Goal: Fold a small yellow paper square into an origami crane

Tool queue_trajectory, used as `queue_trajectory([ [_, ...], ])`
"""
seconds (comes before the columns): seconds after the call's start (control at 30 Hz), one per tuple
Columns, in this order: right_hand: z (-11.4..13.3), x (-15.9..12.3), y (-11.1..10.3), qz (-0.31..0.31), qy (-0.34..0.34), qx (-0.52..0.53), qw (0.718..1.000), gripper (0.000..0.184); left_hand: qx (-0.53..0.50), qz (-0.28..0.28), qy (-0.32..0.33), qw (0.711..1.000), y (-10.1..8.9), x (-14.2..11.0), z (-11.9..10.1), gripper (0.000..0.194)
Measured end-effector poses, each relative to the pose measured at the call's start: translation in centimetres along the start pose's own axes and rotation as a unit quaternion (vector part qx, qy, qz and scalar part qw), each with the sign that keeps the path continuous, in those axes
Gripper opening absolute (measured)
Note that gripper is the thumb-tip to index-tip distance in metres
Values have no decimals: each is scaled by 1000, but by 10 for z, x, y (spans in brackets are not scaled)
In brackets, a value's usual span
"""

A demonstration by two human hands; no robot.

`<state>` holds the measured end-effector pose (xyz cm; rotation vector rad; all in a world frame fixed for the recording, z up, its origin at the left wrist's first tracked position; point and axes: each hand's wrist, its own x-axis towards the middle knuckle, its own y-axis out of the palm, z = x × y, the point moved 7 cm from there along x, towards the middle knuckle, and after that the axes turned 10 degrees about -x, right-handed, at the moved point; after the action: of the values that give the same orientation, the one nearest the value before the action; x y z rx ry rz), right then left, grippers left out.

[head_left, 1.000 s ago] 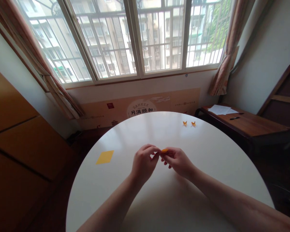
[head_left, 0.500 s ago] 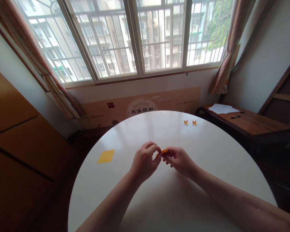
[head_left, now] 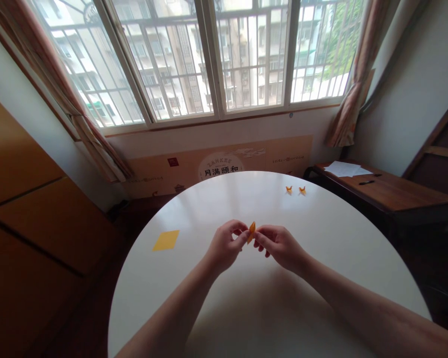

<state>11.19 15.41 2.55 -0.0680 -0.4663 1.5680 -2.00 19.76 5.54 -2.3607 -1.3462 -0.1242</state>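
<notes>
A small folded piece of orange paper (head_left: 252,228) is pinched between my two hands, standing nearly upright above the white round table (head_left: 231,318). My left hand (head_left: 227,244) grips its left side between thumb and forefinger. From the right, my right hand (head_left: 278,242) closes thumb and forefinger on its other side, the remaining fingers curled below. Fingertips cover part of the paper's lower portion. To the left lies a flat yellow paper sheet (head_left: 166,240). Two small folded orange paper birds, a left bird (head_left: 289,190) and a right bird (head_left: 302,190), stand near the far edge.
Behind the table, a printed cardboard panel (head_left: 153,171) leans below the barred window (head_left: 246,59). On the right, a wooden bench (head_left: 406,191) holds white papers (head_left: 345,169) and a black pen (head_left: 366,182). A wooden cabinet (head_left: 33,233) stands at the left.
The folded orange paper has turned from lying nearly level to pointing upward between my fingers. My right hand has shifted its hold slightly. The sheet and both birds stay in place on the table.
</notes>
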Motion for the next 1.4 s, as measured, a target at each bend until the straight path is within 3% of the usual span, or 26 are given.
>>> queue_trajectory([
  [0.17, -4, 1, 0, 1, 10, 33, 999, 37, -148, 26, -72, 986, 8, 2, 14, 30],
  [0.4, 0, 1, 1, 7, 11, 64, 998, 40, -238, 39, -139, 960, 15, -3, 13, 36],
  [0.73, 2, 0, 2, 8, 29, 94, 995, 43, -275, 52, -167, 945, 18, -5, 15, 39],
  [1.13, 2, -1, 2, 15, 48, 107, 993, 50, -252, 63, -162, 952, 20, -6, 11, 39],
  [1.4, 2, -2, 5, 24, 43, 139, 989, 45, -295, 77, -185, 934, 23, -8, 11, 40],
])
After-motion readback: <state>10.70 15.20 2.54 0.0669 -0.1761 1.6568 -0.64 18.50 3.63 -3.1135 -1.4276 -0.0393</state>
